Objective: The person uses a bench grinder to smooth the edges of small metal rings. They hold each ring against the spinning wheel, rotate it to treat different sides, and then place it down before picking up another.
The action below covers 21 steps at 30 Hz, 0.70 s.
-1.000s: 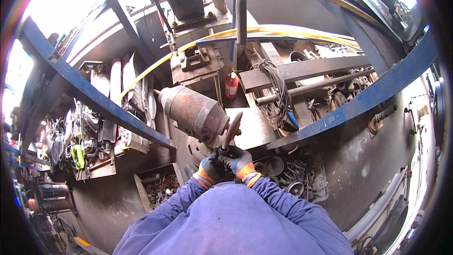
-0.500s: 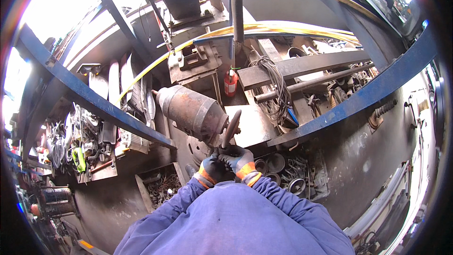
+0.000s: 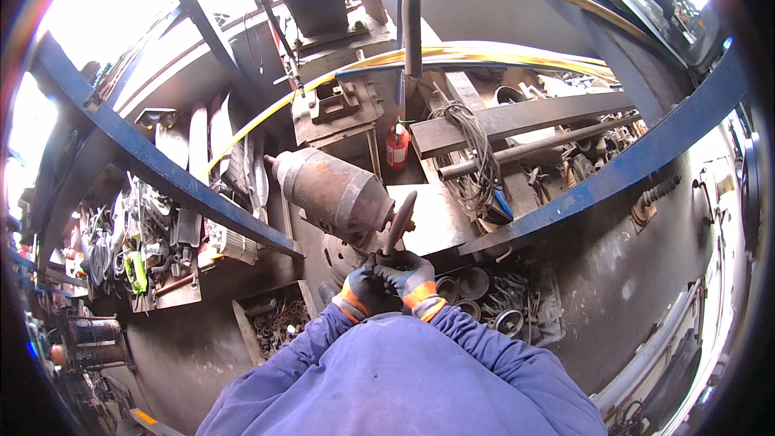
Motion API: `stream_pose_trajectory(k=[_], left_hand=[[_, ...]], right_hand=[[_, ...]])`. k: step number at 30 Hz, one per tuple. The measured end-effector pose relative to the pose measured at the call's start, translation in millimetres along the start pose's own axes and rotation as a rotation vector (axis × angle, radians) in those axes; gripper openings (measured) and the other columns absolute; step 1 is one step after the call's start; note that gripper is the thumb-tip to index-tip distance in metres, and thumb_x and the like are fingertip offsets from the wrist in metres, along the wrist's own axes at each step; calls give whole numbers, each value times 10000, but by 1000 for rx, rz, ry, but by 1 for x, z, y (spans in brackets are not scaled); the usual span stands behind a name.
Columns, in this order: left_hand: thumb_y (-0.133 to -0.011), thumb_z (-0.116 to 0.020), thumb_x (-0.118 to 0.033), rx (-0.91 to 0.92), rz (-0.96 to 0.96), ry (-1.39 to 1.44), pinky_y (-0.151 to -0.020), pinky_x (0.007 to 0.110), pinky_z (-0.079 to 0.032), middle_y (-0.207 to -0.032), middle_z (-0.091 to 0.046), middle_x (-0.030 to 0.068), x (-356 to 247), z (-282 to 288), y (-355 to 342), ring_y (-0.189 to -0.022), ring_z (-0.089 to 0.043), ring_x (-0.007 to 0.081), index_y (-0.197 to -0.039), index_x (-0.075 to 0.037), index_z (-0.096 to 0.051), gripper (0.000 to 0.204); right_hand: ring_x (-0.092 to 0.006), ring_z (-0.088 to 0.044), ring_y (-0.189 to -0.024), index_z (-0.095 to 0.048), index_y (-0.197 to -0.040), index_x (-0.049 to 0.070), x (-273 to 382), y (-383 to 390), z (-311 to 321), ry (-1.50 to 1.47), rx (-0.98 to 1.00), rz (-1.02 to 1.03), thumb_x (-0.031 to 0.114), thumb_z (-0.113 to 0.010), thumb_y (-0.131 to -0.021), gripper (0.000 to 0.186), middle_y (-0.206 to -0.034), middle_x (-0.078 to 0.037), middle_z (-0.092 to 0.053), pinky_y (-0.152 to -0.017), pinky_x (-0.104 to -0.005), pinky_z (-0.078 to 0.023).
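A rusty steel cylinder (image 3: 327, 192) lies tilted in front of me, on or over a dark round plate with holes (image 3: 337, 252). At its near end a dark, rounded metal bar (image 3: 399, 220) stands angled up above my hands. My left hand (image 3: 362, 289) and my right hand (image 3: 408, 274), both in dark gloves with orange cuffs, are closed close together at the bottom end of this bar; what their fingers grip is hidden behind the gloves.
Blue steel beams (image 3: 581, 194) cross either side. Yellow hoses (image 3: 440, 52) arch overhead. A red extinguisher (image 3: 397, 149), coiled cable (image 3: 476, 173), stacked steel bars (image 3: 525, 121), piled parts (image 3: 165, 234) on the left and bins of scrap (image 3: 278, 323) below surround me.
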<state>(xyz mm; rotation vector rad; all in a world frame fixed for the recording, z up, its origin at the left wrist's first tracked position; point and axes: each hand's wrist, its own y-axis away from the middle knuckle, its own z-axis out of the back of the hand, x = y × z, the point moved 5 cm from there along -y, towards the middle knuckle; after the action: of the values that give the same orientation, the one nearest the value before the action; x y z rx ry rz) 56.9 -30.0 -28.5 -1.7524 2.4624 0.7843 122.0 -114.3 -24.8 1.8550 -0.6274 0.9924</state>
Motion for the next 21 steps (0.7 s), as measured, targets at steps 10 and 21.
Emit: stream_pose_trajectory(k=[10, 21], left_hand=[[-1013, -339, -516, 5, 45, 226, -908, 492, -479, -938, -675, 121, 7, 19, -6, -878, -618, 287, -1055, -34, -657, 579], [-1020, -312, -555, 91, 64, 142, -907, 457, -508, -1055, -710, 138, 4, 36, -12, -984, -655, 285, -1147, -6, -646, 655]], right_hand=[[-121, -623, -614, -674, -1047, 22, 11, 6, 3, 86, 50, 12, 54, -817, -778, 306, -887, -61, -710, -538, -265, -522], [-159, -681, -736, -695, -1055, -4, -7, -8, 4, -71, 49, -11, 18, -808, -779, 299, -911, -89, -726, -657, -305, -581]])
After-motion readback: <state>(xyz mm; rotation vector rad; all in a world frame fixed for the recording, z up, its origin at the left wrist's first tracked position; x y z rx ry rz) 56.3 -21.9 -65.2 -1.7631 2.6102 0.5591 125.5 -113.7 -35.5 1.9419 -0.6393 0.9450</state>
